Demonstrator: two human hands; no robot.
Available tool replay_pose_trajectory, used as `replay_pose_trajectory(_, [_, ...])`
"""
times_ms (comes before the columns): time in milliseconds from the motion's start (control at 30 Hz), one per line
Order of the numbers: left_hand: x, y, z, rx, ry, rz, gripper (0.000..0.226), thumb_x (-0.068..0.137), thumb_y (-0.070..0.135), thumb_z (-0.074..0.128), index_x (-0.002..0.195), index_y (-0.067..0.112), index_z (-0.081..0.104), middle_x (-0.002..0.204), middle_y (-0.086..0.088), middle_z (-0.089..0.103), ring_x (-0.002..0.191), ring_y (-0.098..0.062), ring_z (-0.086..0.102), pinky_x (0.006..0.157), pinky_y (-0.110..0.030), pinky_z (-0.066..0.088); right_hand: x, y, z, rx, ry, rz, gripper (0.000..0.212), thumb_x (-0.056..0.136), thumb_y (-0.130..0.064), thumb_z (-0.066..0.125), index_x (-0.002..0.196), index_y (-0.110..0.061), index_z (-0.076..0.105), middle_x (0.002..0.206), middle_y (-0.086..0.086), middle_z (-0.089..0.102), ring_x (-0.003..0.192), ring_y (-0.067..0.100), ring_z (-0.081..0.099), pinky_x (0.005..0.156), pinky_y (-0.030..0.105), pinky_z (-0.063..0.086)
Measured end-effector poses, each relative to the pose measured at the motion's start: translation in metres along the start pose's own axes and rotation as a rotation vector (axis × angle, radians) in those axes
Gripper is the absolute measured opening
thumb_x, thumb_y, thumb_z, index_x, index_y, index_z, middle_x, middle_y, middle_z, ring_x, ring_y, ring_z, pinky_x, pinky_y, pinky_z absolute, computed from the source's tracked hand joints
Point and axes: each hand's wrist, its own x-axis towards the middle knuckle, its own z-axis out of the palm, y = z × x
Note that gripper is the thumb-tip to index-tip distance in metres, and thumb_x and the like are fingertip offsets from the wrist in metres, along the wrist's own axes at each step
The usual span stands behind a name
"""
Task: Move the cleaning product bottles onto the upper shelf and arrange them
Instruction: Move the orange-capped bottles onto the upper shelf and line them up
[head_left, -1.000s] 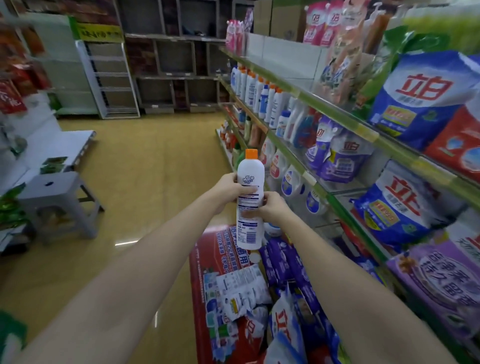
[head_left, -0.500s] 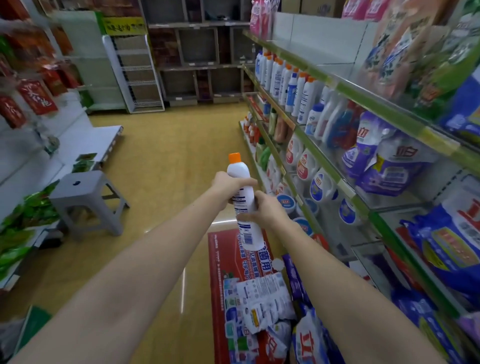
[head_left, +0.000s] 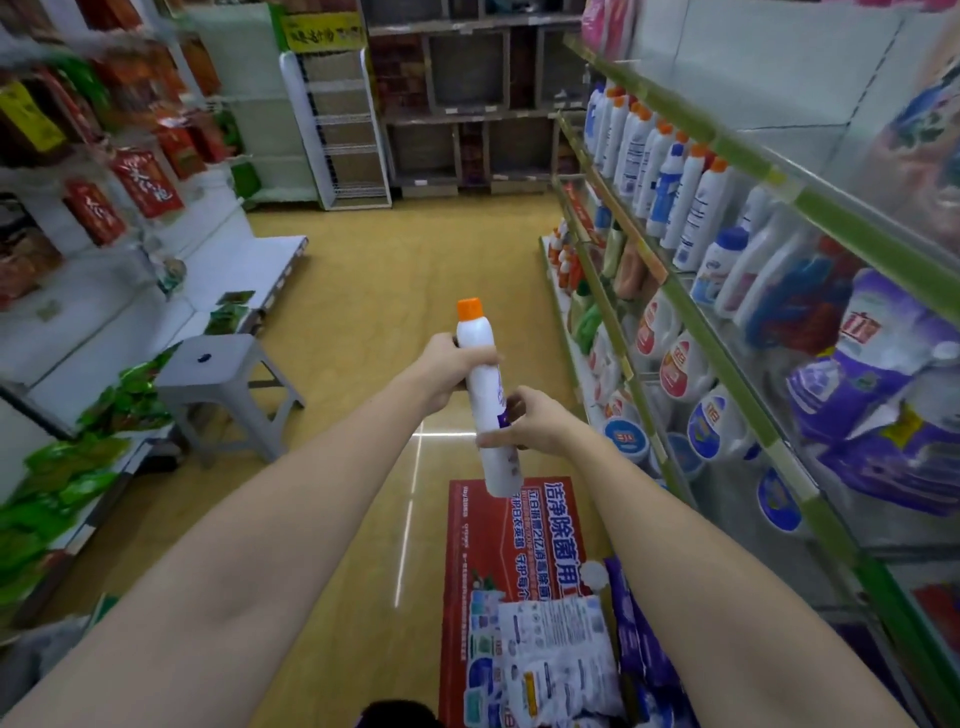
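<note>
While both of my hands are out over the aisle, I have one white bottle (head_left: 485, 410) with an orange cap between them, upright and leaning slightly, well clear of the shelving on my right. My left hand (head_left: 451, 370) is wrapped round its upper body just below the shoulder; my right hand (head_left: 524, 422) pinches it lower down, thumb and fingers curled against the label side. How firmly the right one bears I cannot judge, since the bottle hides part of the contact.

I read this as the carrying step: the bottle is picked and in the air, not yet shelved. Matching orange-capped bottles (head_left: 675, 182) already stand in a row on the upper shelf (head_left: 691, 124) further along to my right, blurred at this angle.

Next I would swing the bottle right and up, over the green shelf edge, and set it down beside that row with the label facing out. One hand could take it alone if the gap is narrow. A grey stool (head_left: 223, 374) stands to the left, well apart.
</note>
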Motion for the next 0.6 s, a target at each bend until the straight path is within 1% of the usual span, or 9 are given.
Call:
replay_pose_trajectory(100, [0.032, 0.004, -0.006, -0.051, -0.007, -0.004, 0.036, 0.078, 0.006, 0.081, 0.107, -0.004, 0.063, 0.090, -0.014, 0.071, 0.078, -0.027, 0.070, 0.067, -0.034, 0.056, 0.028, -0.007, -0.006, 0.056, -0.055, 0.002, 0.073, 0.064, -0.042, 0.094, 0.122, -0.019, 0.055, 0.110, -0.002, 0.067, 0.100, 0.016, 0.067, 0.092, 0.044, 0.059])
replay_pose_trajectory(267, [0.097, 0.012, -0.024, -0.137, -0.057, 0.038, 0.045, 0.077, 0.011, 0.084, 0.112, -0.009, 0.065, 0.094, -0.019, 0.073, 0.083, -0.030, 0.070, 0.075, -0.039, 0.058, 0.086, -0.025, -0.023, 0.082, -0.077, -0.009, 0.070, 0.065, -0.040, 0.094, 0.122, -0.022, 0.058, 0.111, -0.003, 0.069, 0.101, 0.015, 0.067, 0.093, 0.040, 0.058])
replay_pose_trajectory(300, [0.111, 0.015, -0.029, -0.153, -0.076, 0.048, 0.049, 0.075, 0.012, 0.085, 0.114, -0.010, 0.064, 0.097, -0.021, 0.073, 0.084, -0.031, 0.070, 0.075, -0.039, 0.058, 0.098, -0.030, -0.028, 0.088, -0.072, -0.007, 0.068, 0.067, -0.037, 0.094, 0.122, -0.021, 0.058, 0.110, -0.002, 0.069, 0.101, 0.016, 0.067, 0.090, 0.038, 0.059])
replay_pose_trajectory(367, [0.141, 0.022, -0.037, -0.165, -0.109, 0.064, 0.058, 0.071, 0.016, 0.088, 0.117, -0.010, 0.063, 0.105, -0.025, 0.072, 0.086, -0.032, 0.071, 0.075, -0.039, 0.058, 0.124, -0.043, -0.036, 0.088, -0.058, 0.002, 0.061, 0.068, -0.032, 0.094, 0.118, -0.019, 0.060, 0.106, 0.000, 0.070, 0.097, 0.017, 0.068, 0.080, 0.033, 0.060])
replay_pose_trajectory(433, [0.169, 0.033, -0.046, -0.171, -0.130, 0.070, 0.059, 0.070, 0.015, 0.089, 0.118, -0.008, 0.063, 0.108, -0.025, 0.072, 0.087, -0.032, 0.072, 0.075, -0.039, 0.059, 0.152, -0.058, -0.043, 0.067, -0.048, 0.012, 0.053, 0.067, -0.031, 0.094, 0.108, -0.021, 0.063, 0.101, -0.001, 0.071, 0.093, 0.017, 0.069, 0.068, 0.029, 0.057])
replay_pose_trajectory(467, [0.184, 0.039, -0.051, -0.176, -0.135, 0.071, 0.058, 0.071, 0.015, 0.089, 0.118, -0.007, 0.063, 0.108, -0.025, 0.072, 0.087, -0.032, 0.072, 0.076, -0.040, 0.060, 0.166, -0.065, -0.047, 0.051, -0.045, 0.013, 0.052, 0.065, -0.032, 0.095, 0.105, -0.022, 0.063, 0.100, -0.001, 0.072, 0.093, 0.017, 0.069, 0.065, 0.028, 0.057])
replay_pose_trajectory(500, [0.199, 0.044, -0.056, -0.181, -0.137, 0.071, 0.058, 0.071, 0.015, 0.089, 0.118, -0.007, 0.063, 0.107, -0.024, 0.072, 0.087, -0.032, 0.072, 0.077, -0.042, 0.060, 0.182, -0.072, -0.050, 0.038, -0.041, 0.017, 0.052, 0.064, -0.034, 0.095, 0.104, -0.023, 0.064, 0.100, -0.001, 0.073, 0.093, 0.018, 0.070, 0.066, 0.029, 0.058])
replay_pose_trajectory(600, [0.247, 0.059, -0.073, -0.171, -0.123, 0.087, 0.054, 0.073, 0.018, 0.089, 0.115, -0.004, 0.064, 0.101, -0.020, 0.074, 0.088, -0.032, 0.072, 0.078, -0.043, 0.061, 0.230, -0.088, -0.060, 0.030, 0.008, 0.025, 0.058, 0.058, -0.039, 0.096, 0.105, -0.025, 0.065, 0.101, -0.002, 0.074, 0.094, 0.019, 0.070, 0.072, 0.035, 0.062])
